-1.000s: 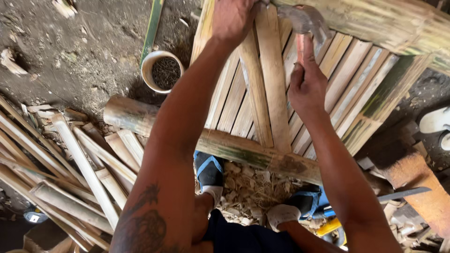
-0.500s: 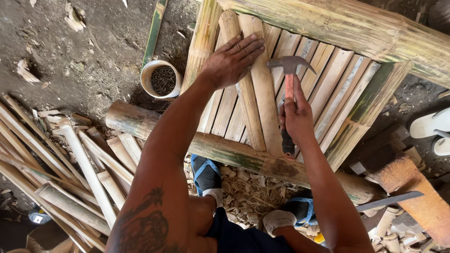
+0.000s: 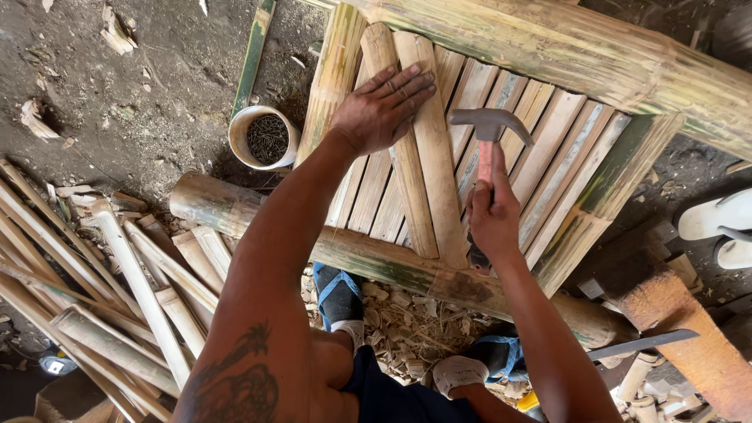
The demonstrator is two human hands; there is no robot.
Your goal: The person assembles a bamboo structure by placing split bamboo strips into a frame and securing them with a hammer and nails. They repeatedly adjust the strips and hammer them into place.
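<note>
a: what's the left hand [image 3: 381, 110] doing?
b: it lies flat and open, fingers spread, palm pressing down on the bamboo slats [image 3: 407, 157] of the panel.
a: and the right hand [image 3: 493, 215]?
b: clenched around the red handle of a hammer [image 3: 487, 149], metal head raised just above the slats, right of the left hand's fingertips.
a: where does the panel sit?
b: on the ground, its slats running between a thick bamboo pole [image 3: 611, 63] at the far end and another at the near one. a cup of nails [image 3: 264, 139] stands to its left.
</note>
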